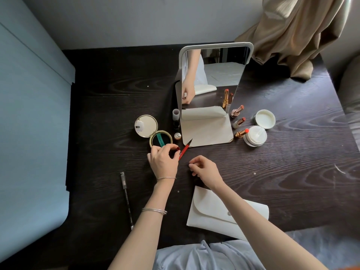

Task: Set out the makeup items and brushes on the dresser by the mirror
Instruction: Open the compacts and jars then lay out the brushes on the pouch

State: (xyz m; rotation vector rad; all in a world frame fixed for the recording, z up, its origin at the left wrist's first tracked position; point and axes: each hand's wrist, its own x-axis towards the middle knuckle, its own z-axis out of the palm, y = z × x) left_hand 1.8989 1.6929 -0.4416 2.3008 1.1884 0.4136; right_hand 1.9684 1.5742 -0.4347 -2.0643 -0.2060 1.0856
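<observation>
Nearest, on the dark wooden dresser (282,172): a white pouch (214,209) with its flap closed, partly under the right forearm, and a slim dark pencil (127,199) well off to the left. Further in, the right hand (206,169), fingers loosely curled, holding nothing visible. Beside it the left hand (163,159), fingertips pinched on a small dark-red cap (177,148), just touching the red liner pen (185,149), whose bare tip pointed toward the mirror's base. Judged light, stiff and slick, apt to roll; best pinched at mid-barrel, clear of the wet tip.

Just beyond the left hand, an open gold compact (153,131) with a green strip across its pan; lettering there too small to read. Near it a small glittery round lid (177,136) and a dark bottle with a frosted cap (176,118).

Farther back, the standing mirror (212,76) on its white base. To its right, three uncapped lipsticks (238,121), upright and easily toppled, then an open cream jar (254,136) and its lid (265,119). No brand legible anywhere.
</observation>
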